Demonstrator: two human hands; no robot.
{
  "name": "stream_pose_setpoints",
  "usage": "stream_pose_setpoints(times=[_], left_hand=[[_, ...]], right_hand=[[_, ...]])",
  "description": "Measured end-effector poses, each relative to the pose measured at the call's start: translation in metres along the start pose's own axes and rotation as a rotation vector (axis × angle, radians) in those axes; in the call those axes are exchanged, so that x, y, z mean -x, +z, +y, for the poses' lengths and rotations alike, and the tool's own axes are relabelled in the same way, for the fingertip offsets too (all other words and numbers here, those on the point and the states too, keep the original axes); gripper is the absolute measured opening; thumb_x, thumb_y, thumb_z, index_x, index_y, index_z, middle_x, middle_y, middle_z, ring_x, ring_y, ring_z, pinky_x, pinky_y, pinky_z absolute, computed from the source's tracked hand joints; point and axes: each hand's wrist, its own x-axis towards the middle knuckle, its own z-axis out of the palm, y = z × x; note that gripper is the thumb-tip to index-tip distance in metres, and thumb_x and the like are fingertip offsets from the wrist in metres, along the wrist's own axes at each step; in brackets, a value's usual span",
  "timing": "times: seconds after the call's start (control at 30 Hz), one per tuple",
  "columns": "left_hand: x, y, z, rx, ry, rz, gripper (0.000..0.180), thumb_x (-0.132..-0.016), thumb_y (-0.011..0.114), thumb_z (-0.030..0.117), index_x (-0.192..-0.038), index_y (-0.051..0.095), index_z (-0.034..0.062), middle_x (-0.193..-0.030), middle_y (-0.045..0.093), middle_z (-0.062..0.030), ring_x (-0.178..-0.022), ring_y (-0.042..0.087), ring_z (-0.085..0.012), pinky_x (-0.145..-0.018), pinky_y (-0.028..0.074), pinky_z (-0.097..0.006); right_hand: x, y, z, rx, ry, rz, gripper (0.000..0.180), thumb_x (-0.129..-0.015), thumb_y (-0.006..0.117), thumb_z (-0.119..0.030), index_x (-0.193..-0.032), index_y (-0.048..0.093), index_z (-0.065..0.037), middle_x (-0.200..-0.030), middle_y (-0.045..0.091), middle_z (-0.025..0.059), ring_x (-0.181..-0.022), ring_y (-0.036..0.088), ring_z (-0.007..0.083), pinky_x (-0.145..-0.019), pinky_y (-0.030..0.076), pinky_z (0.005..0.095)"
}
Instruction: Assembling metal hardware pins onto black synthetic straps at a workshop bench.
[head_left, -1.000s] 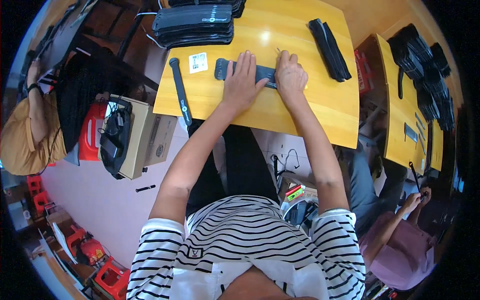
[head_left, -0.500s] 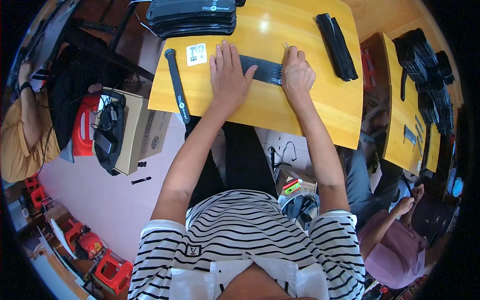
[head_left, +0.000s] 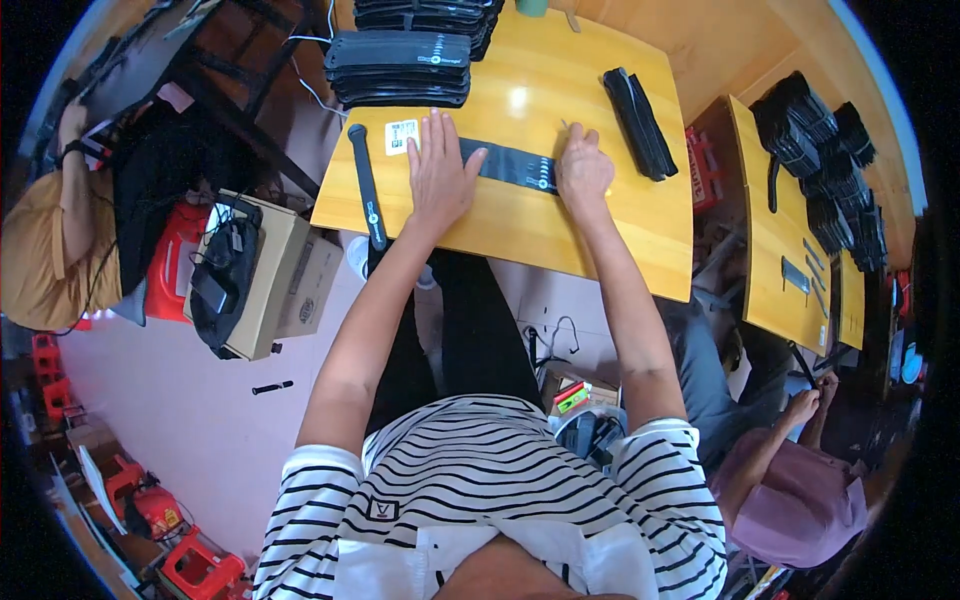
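A flat black strap piece (head_left: 512, 168) with white print lies crosswise on the yellow table. My left hand (head_left: 437, 178) is spread flat over its left end, thumb resting on its upper edge, fingertips beside a white label (head_left: 402, 137). Over the right end, my right hand (head_left: 585, 172) has its fingers curled in. A thin tip pokes out above those fingers; what they grip is hidden. To the left of my left hand a narrow black strap (head_left: 366, 190) lies lengthwise, reaching the table's near edge.
Stacked black strap pieces (head_left: 398, 75) fill the far left of the table (head_left: 540, 235). A long black bundle (head_left: 640, 125) lies at the right. Beside a second table (head_left: 735, 225), holding more black bundles, a co-worker (head_left: 785, 490) sits. A cardboard box (head_left: 290, 285) stands left.
The view has shifted, showing more of the far table. Both hands and the strap piece sit slightly farther left, my left fingertips now at the label's edge.
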Motion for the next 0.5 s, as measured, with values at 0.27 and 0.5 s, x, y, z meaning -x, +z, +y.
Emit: stream_pose_setpoints(times=[0.27, 0.5], left_hand=[[0.005, 0.001, -0.007, -0.093, -0.009, -0.12, 0.067, -0.088, 0.044, 0.04, -0.133, 0.024, -0.0046, -0.141, 0.021, -0.0194, -0.132, 0.019, -0.0297, -0.105, 0.013, -0.049], [0.01, 0.002, -0.006, -0.114, -0.01, -0.098, 0.066, -0.088, 0.043, 0.041, -0.133, 0.024, -0.0042, -0.141, 0.021, -0.0194, -0.132, 0.02, -0.0295, -0.104, 0.015, -0.05]], right_hand=[[0.001, 0.018, -0.063, -0.071, -0.116, 0.041, 0.01, -0.081, 0.047, -0.013, -0.09, 0.05, -0.008, -0.082, 0.055, 0.0131, -0.064, 0.063, 0.0273, -0.051, 0.051, 0.0373], [0.016, 0.01, 0.007, 0.101, 0.034, -0.01, 0.009, -0.082, 0.047, -0.011, -0.09, 0.05, -0.009, -0.083, 0.054, 0.0119, -0.066, 0.063, 0.0271, -0.052, 0.052, 0.0373]])
